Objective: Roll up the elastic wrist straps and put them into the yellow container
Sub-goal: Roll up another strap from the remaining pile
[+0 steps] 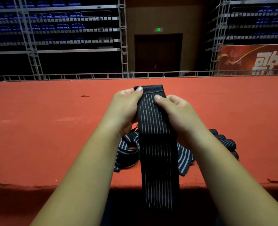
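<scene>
Dangling black pinstriped elastic wrist strap [156, 128], far end pinched between both hands.
Its length runs back toward the body, left hand [127, 106] and right hand [179, 111] flanking it.

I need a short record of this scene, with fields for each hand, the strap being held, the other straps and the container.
left hand: pinches the top corner of the held strap, thumb on top
right hand: pinches the same strap slightly lower, thumb on its striped face
held strap: black with thin pale stripes, unrolled, hanging past the edge of the red surface
other straps: loose pile on the red surface, under the hands
yellow container: not in view
</scene>
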`<action>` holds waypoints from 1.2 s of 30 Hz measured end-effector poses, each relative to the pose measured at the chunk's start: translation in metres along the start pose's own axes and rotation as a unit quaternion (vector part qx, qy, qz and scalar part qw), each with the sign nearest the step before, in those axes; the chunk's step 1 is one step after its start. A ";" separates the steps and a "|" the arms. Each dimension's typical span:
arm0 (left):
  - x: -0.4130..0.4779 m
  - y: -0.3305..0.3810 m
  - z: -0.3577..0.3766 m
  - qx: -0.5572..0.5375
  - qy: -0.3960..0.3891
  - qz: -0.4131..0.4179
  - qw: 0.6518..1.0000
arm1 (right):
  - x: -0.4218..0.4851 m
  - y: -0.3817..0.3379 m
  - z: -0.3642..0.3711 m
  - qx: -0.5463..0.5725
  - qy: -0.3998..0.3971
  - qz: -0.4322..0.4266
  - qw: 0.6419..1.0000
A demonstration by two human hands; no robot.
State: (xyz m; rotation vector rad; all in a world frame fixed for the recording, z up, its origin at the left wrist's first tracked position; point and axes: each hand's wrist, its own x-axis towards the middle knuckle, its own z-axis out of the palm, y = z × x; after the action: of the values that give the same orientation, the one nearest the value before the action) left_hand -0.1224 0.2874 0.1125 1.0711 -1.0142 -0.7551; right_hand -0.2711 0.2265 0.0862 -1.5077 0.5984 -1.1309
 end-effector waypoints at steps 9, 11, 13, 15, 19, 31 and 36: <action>0.019 -0.072 -0.010 0.077 0.028 -0.040 0.996 | 0.013 0.071 -0.018 -0.069 0.018 0.062 0.995; 0.026 -0.091 -0.013 0.094 0.039 -0.037 0.994 | 0.019 0.090 -0.024 -0.102 0.020 0.071 0.992; 0.033 -0.110 -0.015 0.098 0.046 -0.036 0.993 | 0.024 0.107 -0.027 -0.131 0.019 0.085 0.988; 0.040 -0.126 -0.016 0.103 0.054 -0.034 0.993 | 0.031 0.122 -0.030 -0.140 0.020 0.091 0.986; 0.054 -0.152 -0.016 0.104 0.046 -0.024 0.993 | 0.049 0.146 -0.035 -0.122 0.037 0.076 0.989; 0.099 -0.209 -0.019 0.145 0.044 0.001 0.988 | 0.090 0.198 -0.039 -0.052 0.081 0.065 0.993; 0.102 -0.215 -0.020 0.156 0.028 0.007 0.987 | 0.099 0.208 -0.037 -0.002 0.093 0.094 0.991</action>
State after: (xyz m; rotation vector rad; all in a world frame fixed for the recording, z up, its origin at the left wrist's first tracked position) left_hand -0.0714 0.1349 -0.0640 1.3444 -1.1138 -0.5630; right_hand -0.2207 0.0699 -0.0794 -1.3270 0.8513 -1.1309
